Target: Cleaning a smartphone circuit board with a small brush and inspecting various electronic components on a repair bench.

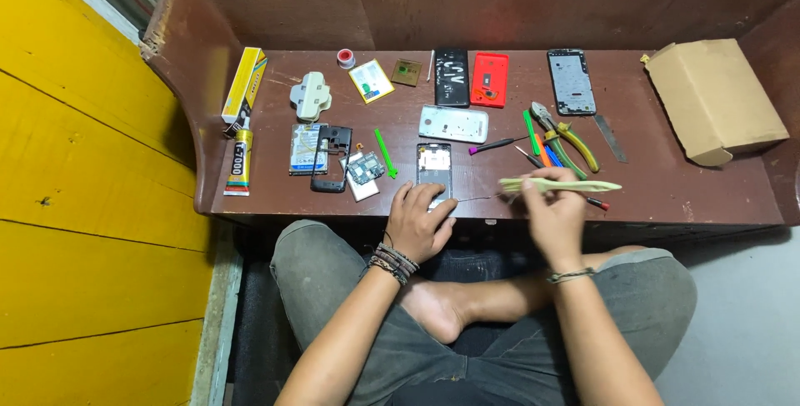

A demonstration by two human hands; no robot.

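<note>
Your left hand [419, 221] lay flat, pinning the opened phone [434, 168]. Your right hand [554, 218], held apart, gripped a pale green pry tool [560, 185] level above the bench [667, 181].

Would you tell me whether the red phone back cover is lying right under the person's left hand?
No, the red phone back cover lies far back on the bench, while the left hand rests on an opened phone.

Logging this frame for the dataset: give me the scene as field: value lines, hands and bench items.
surface: brown wooden bench
left hand: left hand rests on the opened phone at the bench's front edge
right hand: right hand holds a pale green flat tool, blurred
beside right hand: pliers, small screwdrivers
back row: red phone cover, black phone frame
left side: glue tube, circuit board
right side: cardboard box
</note>
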